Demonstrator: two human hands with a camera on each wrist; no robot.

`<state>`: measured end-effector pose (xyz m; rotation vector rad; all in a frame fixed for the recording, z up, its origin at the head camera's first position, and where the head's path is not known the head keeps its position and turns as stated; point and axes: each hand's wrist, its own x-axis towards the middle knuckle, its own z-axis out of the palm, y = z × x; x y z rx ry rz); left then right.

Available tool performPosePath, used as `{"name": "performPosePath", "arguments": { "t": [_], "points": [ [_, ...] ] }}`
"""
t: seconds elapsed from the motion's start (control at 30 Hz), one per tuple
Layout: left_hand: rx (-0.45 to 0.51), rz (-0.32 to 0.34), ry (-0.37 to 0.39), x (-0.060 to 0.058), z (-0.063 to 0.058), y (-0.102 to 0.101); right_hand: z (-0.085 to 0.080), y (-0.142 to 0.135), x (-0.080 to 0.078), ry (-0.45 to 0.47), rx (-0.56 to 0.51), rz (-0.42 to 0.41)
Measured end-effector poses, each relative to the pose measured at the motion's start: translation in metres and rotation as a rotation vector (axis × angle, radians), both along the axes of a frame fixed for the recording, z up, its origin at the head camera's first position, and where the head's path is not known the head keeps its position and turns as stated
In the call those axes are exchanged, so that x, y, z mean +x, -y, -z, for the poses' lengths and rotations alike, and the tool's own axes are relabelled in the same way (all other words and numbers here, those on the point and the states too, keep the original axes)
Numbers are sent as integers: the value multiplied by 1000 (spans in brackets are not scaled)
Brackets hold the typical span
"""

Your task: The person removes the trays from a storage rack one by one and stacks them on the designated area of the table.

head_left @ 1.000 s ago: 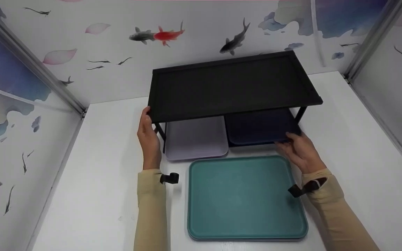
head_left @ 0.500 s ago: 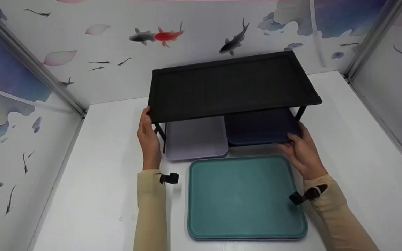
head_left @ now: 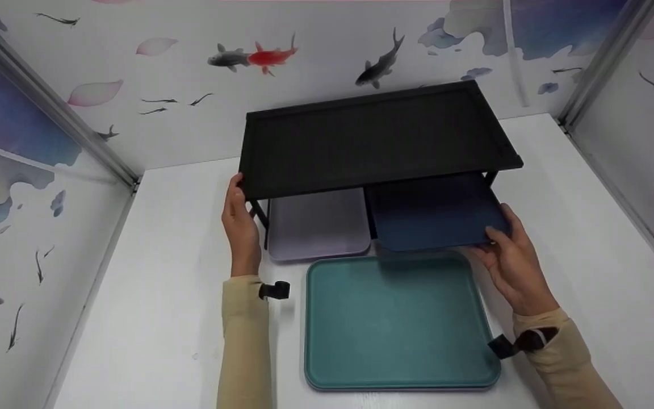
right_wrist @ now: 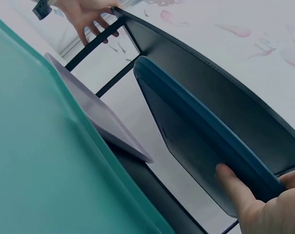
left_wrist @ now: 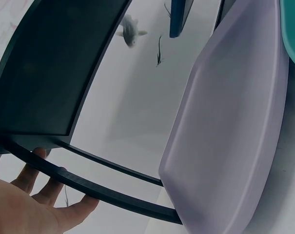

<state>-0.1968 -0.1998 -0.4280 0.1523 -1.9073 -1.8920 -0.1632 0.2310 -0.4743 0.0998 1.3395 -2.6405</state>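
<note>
My right hand (head_left: 517, 264) grips the right front corner of a navy blue tray (head_left: 437, 213), thumb on one face and fingers at the edge. Part of the blue tray sticks out from beneath a black raised shelf (head_left: 378, 139); its far part is hidden. The tray's front overlaps the far edge of a teal tray (head_left: 401, 324) and shades it. My left hand (head_left: 242, 227) holds the shelf's left front corner, and in the left wrist view its fingers meet the black leg (left_wrist: 113, 195). A lavender tray (head_left: 318, 224) lies under the shelf's left half.
The teal tray tops a stack on the white table (head_left: 156, 295), nearest the body. A black surface (right_wrist: 142, 175) shows beside the lavender tray in the right wrist view. White walls painted with fish (head_left: 273, 57) close in the back and sides.
My right hand has drawn the blue tray forward and slightly right, so more of it shows in front of the shelf. The left hand and the shelf stay nearly in place.
</note>
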Motion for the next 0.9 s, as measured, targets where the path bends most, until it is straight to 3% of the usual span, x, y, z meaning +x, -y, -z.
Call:
{"name": "performPosePath", "arguments": {
  "t": [0.17,0.47,0.67,0.9],
  "points": [
    [9,0,-6,0,2,0,0,-4,8,-37,5,3],
    [3,-15,-18,-17,27,12,12,-15,23,-174,-64,34],
    [0,-13,-27,-18,29,13,18,-22,28,-248,-120,45],
    [-23,-24,-33,-17,27,11,23,-31,33,-266,-121,61]
  ]
}}
